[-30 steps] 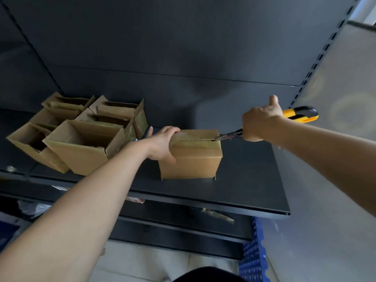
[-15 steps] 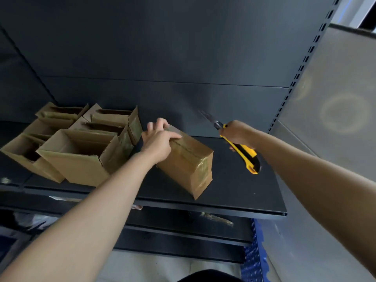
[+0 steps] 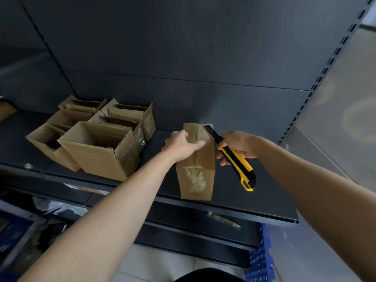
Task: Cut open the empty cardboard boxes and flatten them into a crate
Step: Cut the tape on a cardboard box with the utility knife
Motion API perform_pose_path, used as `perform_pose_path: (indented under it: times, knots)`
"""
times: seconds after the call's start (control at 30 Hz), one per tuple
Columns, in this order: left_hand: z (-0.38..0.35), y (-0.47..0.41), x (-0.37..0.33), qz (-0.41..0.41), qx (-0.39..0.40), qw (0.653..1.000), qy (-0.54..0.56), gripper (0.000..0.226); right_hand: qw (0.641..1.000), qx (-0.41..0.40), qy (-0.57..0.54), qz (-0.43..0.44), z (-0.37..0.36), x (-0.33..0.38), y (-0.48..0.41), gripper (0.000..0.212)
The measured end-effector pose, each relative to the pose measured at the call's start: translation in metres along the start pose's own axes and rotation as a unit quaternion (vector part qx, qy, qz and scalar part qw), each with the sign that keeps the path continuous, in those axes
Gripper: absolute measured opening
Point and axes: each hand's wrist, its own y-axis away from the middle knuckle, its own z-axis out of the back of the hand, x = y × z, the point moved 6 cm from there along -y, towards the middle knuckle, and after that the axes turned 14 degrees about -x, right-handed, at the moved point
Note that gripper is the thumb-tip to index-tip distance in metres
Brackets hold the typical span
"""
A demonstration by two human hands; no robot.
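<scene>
A small closed cardboard box (image 3: 196, 176) stands on the dark shelf (image 3: 254, 208), its narrow taped end facing me. My left hand (image 3: 182, 146) grips the box over its top from the left, thumb laid across the tape seam. My right hand (image 3: 240, 147) holds a yellow and black utility knife (image 3: 236, 159), handle pointing down toward me. The extended blade touches the far right corner of the box top.
Several open, empty cardboard boxes (image 3: 97, 147) cluster on the left of the same shelf. A blue plastic crate (image 3: 259, 259) shows at the floor, lower right. Lower shelves hold scraps of wrapping. A grey wall panel rises on the right.
My left hand has turned the box until its narrow end faces me. My right hand has swung the knife from the side back down, blade now at the far top corner.
</scene>
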Motion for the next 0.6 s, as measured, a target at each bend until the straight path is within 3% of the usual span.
perform_pose_path:
  times: [0.07, 0.13, 0.23, 0.3, 0.37, 0.47, 0.53, 0.6]
  knots:
    - [-0.011, 0.009, -0.006, 0.002, 0.031, 0.993, -0.114, 0.117, 0.999, -0.040, 0.027, 0.017, 0.002, 0.004, -0.003, 0.023]
    - [-0.020, 0.015, -0.010, 0.000, 0.038, 0.988, -0.148, 0.127, 0.994, -0.074, 0.064, 0.039, 0.005, 0.007, -0.002, 0.023]
    - [-0.016, 0.009, -0.009, -0.014, 0.057, 0.991, -0.123, 0.123, 0.956, -0.136, 0.231, 0.121, 0.022, 0.016, 0.001, 0.017]
    - [-0.008, 0.004, -0.004, -0.046, 0.085, 0.986, -0.139, 0.117, 0.905, -0.212, 0.341, 0.142, 0.039, 0.020, 0.007, 0.023]
    - [-0.001, -0.001, 0.002, -0.060, 0.116, 0.983, -0.130, 0.110, 0.872, -0.273, 0.382, 0.136, 0.057, 0.021, 0.009, 0.026]
    - [0.005, -0.003, 0.009, -0.093, 0.125, 0.979, -0.131, 0.099, 0.853, -0.268, 0.434, 0.108, 0.076, 0.020, 0.009, 0.035]
    - [0.008, -0.003, 0.011, -0.103, 0.110, 0.980, -0.130, 0.092, 0.823, -0.278, 0.476, 0.137, 0.086, 0.028, 0.012, 0.035]
    - [0.010, -0.002, 0.010, -0.119, 0.101, 0.979, -0.132, 0.086, 0.819, -0.270, 0.466, 0.201, 0.084, 0.040, 0.015, 0.032]
